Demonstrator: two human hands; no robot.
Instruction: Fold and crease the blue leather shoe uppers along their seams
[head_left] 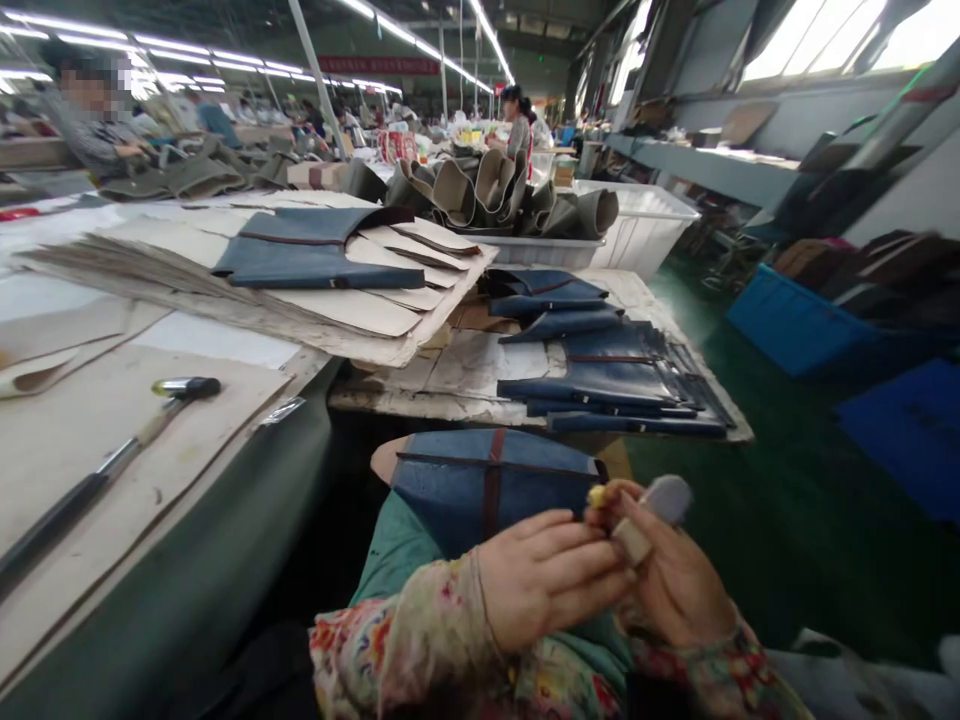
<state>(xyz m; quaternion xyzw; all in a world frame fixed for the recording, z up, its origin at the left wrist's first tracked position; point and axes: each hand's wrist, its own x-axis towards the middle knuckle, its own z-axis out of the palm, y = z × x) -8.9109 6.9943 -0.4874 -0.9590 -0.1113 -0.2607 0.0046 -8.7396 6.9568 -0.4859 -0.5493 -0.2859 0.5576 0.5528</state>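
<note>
Over my lap, my left hand (551,580) meets my right hand (679,575). The fingers of the left are pressed together, their tips against the right; anything under them is hidden. The right is closed on a small tool with a grey rounded end (667,498), its kind unclear. A beige block or wrapping (632,540) shows at the right thumb, and a small yellow piece (597,497) at the fingertips. Just behind the hands, a blue leather piece with a brown strap (442,485) rests across my lap.
A hammer (135,450) lies on the left table. Another blue piece (315,245) tops stacked pale sheets (420,345). Several blue pieces (607,365) lie on the board ahead (450,365). Behind stand a white bin (652,215) and grey-brown rolled pieces (480,190); a blue crate (810,320) stands right.
</note>
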